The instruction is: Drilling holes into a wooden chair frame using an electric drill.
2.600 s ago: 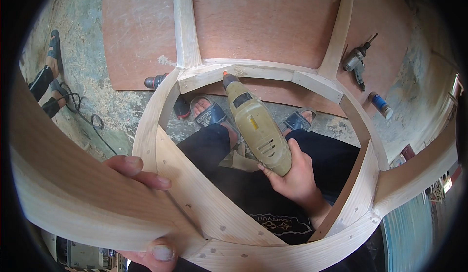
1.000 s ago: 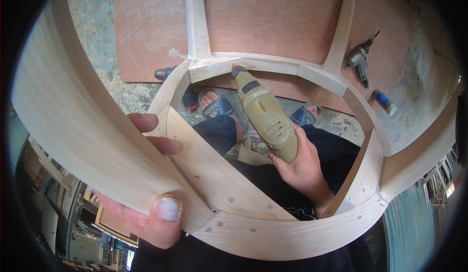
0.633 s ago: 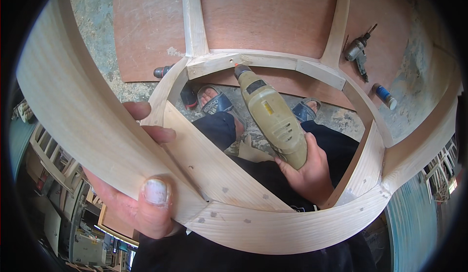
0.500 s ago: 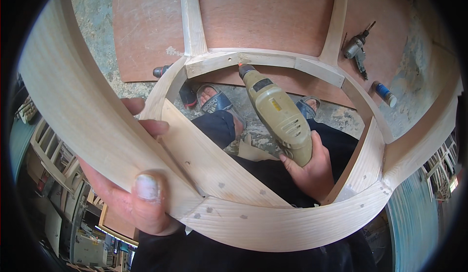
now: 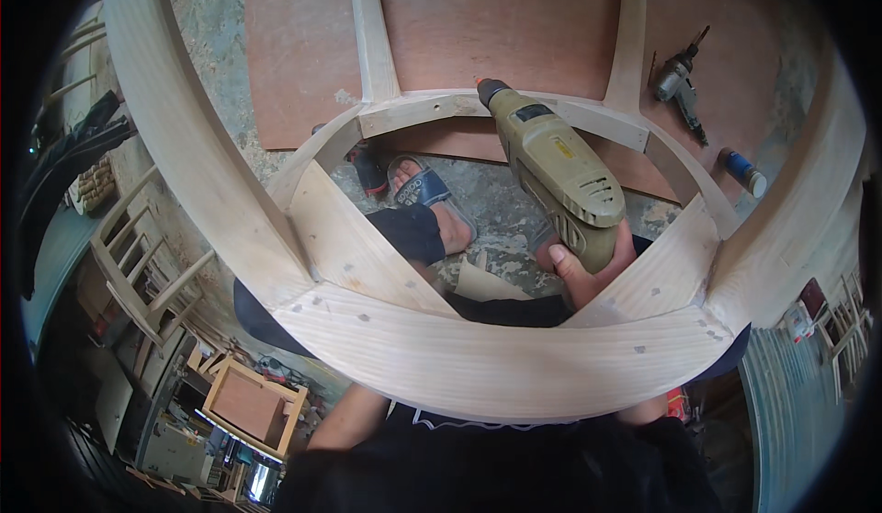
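- Inside the curved wooden chair frame (image 5: 496, 366), the right hand (image 5: 588, 270) is clamped on one olive-green power drill (image 5: 551, 169), its nose touching the far rail.
- Left hand hidden behind the frame; its grip cannot be told.
- One second drill (image 5: 678, 81) and one blue-capped bottle (image 5: 742, 171) lie on the brown board (image 5: 514, 26).
- Two sandalled feet below.

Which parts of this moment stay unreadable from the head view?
- Left hand: hidden behind the front rail of the wooden frame.
- Right hand: only thumb and palm show around the drill; the rail covers the wrist.
- Drill tip: too small to tell whether it touches the far crosspiece.
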The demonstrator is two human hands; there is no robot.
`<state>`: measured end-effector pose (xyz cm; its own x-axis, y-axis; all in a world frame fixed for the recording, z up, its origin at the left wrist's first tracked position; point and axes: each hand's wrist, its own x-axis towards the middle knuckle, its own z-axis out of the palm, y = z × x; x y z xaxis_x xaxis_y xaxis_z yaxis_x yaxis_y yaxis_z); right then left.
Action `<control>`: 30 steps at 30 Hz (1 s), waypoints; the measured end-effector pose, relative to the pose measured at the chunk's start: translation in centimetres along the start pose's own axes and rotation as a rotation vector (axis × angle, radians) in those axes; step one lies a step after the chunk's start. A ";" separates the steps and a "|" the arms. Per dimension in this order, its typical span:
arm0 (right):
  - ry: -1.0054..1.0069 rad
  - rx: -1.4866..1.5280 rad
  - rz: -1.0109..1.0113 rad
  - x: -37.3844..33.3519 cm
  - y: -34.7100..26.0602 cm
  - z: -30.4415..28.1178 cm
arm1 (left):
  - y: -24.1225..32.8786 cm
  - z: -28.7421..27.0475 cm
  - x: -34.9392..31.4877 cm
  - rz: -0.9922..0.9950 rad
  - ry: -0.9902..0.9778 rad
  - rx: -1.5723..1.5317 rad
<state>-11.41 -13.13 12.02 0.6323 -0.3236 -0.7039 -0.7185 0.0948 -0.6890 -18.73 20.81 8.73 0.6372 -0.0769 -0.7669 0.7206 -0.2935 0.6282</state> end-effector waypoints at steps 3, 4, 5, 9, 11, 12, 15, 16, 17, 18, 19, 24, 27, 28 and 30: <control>-0.029 0.076 0.048 -0.3 -1.7 -0.4 | 9.8 7.6 11.4 0.705 0.149 0.670; -0.082 0.129 0.134 -0.4 -2.1 -0.6 | 10.6 8.3 14.6 0.702 0.211 0.814; -0.075 0.132 0.131 -0.5 -2.1 -0.8 | 11.0 9.1 17.8 0.741 0.321 0.881; -0.063 0.156 0.107 -0.5 -2.1 -0.7 | 13.1 7.4 26.7 0.582 0.321 1.317; -0.034 0.160 0.106 -0.6 -1.8 -1.0 | 14.0 7.1 28.5 0.456 0.206 1.393; -0.029 0.167 0.104 -0.5 -1.7 -0.9 | 14.6 6.5 29.1 0.317 0.107 1.471; -0.012 0.184 0.103 -0.7 -1.5 -0.2 | 13.8 4.7 31.0 0.308 0.204 1.306; -0.011 0.189 0.103 -0.9 -1.5 0.1 | 13.3 3.9 31.6 0.270 0.347 1.143; -0.001 0.186 0.104 -0.9 -1.4 0.1 | 13.8 3.8 31.7 0.428 0.417 0.972; 0.006 0.183 0.105 -1.0 -1.2 0.2 | 13.9 4.0 31.6 0.423 0.413 0.969; 0.013 0.180 0.107 -1.0 -1.1 0.3 | 13.9 4.2 31.4 0.369 0.322 1.094; 0.041 0.182 0.079 -0.8 -0.7 0.9 | 14.1 4.3 28.4 0.685 0.372 1.269; 0.049 0.067 -0.006 -0.6 1.4 1.4 | 13.5 6.6 24.7 0.386 0.443 0.597; 0.061 -0.037 -0.084 -0.5 1.9 1.4 | 13.8 8.6 23.4 0.107 0.334 0.280; -0.016 0.137 -0.005 -0.4 0.7 2.0 | 13.0 10.6 21.6 -0.373 0.119 -0.455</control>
<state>-11.60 -11.07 11.51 0.6414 -0.3093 -0.7021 -0.6694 0.2215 -0.7091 1.51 5.29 -1.10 0.3257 0.0682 -0.9430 0.9295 0.1596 0.3325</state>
